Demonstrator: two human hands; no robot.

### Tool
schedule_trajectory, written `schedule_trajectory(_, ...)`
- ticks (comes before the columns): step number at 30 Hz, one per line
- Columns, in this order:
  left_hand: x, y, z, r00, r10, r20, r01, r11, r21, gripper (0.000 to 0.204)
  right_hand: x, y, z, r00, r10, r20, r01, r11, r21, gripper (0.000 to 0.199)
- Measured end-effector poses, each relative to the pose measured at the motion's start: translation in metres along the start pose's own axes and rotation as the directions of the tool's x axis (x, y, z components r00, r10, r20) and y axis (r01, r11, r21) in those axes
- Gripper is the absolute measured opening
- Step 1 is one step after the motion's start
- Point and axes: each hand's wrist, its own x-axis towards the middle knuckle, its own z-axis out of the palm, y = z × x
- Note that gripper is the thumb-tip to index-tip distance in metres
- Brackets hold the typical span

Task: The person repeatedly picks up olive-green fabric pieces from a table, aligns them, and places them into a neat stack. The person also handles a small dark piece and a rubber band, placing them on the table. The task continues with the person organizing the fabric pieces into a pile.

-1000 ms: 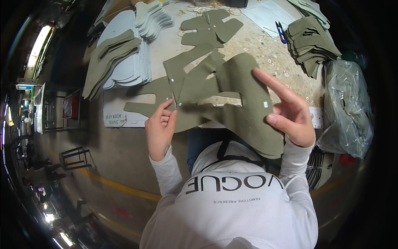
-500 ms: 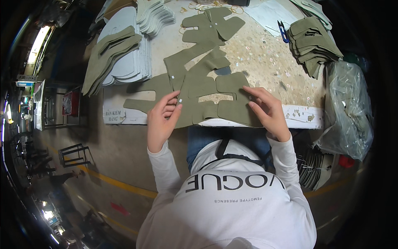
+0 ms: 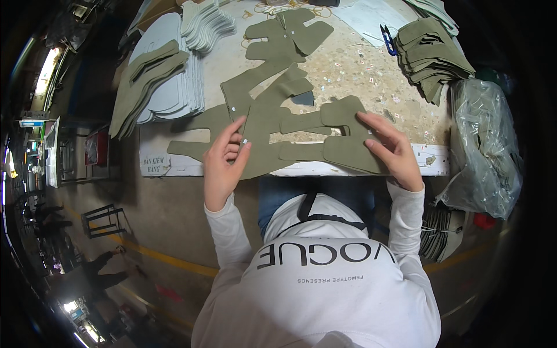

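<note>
Pressing an olive-green cut fabric piece (image 3: 301, 136) flat against the near edge of a speckled worktable (image 3: 360, 69), a person in a white sweatshirt works with both bare hands spread over the cloth. The left hand (image 3: 223, 165) rests at the piece's left side, thumb and forefinger drawn close together on a small white sticker (image 3: 245, 141) near the cloth's edge, apparently to pinch or press that spot down; whether the fingers actually lift the fabric cannot be told. The right hand (image 3: 391, 148) lies open and flat, fingers fanned across the right-hand lobe of the piece, holding nothing but seemingly pinning the cloth so it cannot slide off the table. The piece thus stretches between the two hands, its lower edge overhanging the white table front, and part of it lies beneath each palm. More cut shapes of the same green (image 3: 287, 35) lie farther up the table, overlapping in a loose chain. A stack of pale grey pieces (image 3: 174, 87) topped with green ones sits well to the left, within reach, and a pile of green pieces (image 3: 432, 55) sits at the far right, with blue-handled snips (image 3: 387, 39) just beside it. A clear plastic bag (image 3: 481, 151) hangs off the table's right end.
</note>
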Motion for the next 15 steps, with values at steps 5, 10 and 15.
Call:
schedule_trajectory(5,-0.008,0.012,-0.005,0.997,-0.014,0.073,0.015,1.000,-0.010,0.045,-0.020,-0.052,-0.035,0.996,-0.070,-0.052,0.070,0.997,0.011,0.050)
schedule_trajectory(10,-0.026,0.020,-0.007,1.000,-0.009,0.006,0.009,0.998,0.066,0.040,-0.029,-0.085,-0.035,0.978,-0.187,-0.096,0.175,0.977,-0.120,0.049)
schedule_trajectory(15,-0.032,0.022,0.002,0.998,-0.020,-0.056,0.026,0.994,0.103,0.036,0.011,-0.050,0.045,0.950,-0.311,0.031,0.299,0.876,-0.377,0.046)
